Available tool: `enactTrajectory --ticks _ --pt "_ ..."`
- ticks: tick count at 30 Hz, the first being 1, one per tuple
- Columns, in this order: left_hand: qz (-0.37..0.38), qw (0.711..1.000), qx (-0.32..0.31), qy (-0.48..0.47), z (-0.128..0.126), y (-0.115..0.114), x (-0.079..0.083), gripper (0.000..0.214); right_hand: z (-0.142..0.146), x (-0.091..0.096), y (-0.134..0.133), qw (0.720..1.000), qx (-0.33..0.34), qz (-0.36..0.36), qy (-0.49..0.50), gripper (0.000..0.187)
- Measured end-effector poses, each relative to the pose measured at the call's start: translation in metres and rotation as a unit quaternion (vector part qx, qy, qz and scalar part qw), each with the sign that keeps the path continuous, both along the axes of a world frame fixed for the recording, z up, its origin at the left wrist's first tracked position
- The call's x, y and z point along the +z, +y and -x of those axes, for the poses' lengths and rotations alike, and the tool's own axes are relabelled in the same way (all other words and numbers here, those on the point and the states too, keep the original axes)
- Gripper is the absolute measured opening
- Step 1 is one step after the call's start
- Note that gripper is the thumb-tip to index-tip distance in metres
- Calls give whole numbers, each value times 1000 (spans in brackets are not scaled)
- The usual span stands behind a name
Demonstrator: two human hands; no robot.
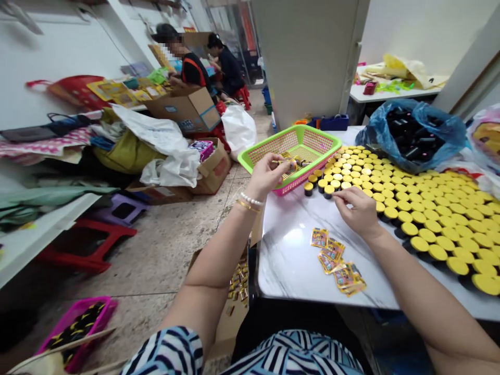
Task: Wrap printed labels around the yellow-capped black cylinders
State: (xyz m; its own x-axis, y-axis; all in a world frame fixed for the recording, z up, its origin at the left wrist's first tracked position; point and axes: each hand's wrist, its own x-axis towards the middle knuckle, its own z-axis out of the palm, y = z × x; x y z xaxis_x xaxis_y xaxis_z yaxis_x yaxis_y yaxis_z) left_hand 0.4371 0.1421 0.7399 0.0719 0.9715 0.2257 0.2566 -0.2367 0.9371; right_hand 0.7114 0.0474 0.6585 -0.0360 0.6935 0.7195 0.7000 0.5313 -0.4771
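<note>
My left hand [269, 174] is closed over the near edge of a green and pink basket [250, 156]. Between its fingertips is a small piece with yellow and dark parts [292, 165], too blurred to name. More yellow and dark pieces lie inside the basket. Thumb and fingers of my right hand [358, 209] are pinched together beside a black jar with a yellow lid [328, 192]; whether they hold or touch anything I cannot make out. Rows of such yellow-lidded jars [437, 208] stand upright on the table's right side. Small printed yellow packets [332, 255] lie between my forearms.
A blue plastic bag [375, 125] of black containers stands behind the jars on the white marbled table [285, 260]. Below its left edge, a cardboard box [230, 323] holds small yellow pieces. Stools, cartons and sacks line the left floor. Two people [191, 67] sit at the back.
</note>
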Motion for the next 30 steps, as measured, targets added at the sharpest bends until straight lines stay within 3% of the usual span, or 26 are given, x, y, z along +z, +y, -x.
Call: enactTrajectory --ticks 3,6,8,11,15,20,25,27,30 --pt "-111 978 57 165 -2 1 -5 37 2 2 -2 1000 -8 4 -3 16" --pt "-274 929 58 244 -9 -44 -25 48 0 3 -4 1000 -5 -7 -15 15" --pt "-315 916 -28 247 -15 -84 -47 39 0 4 -5 999 10 -16 -30 15" --pt "-269 914 -126 278 -26 -119 -84 24 0 2 -6 998 31 -16 -46 14" --pt "-181 917 -176 310 -36 -119 -108 25 5 -1 -7 996 52 -12 -70 14" --pt "-127 948 -165 242 -40 -109 -113 10 8 -3 -6 996 47 61 -53 20" --pt "-77 973 -128 175 -39 -105 -102 11 9 4 -9 995 48 86 -13 23" --pt "-75 972 -124 183 -39 -103 -98 15 10 5 -10 994 48 98 8 25" --pt "-98 947 -178 251 -40 -105 -96 17 9 5 -10 991 43 126 19 27"
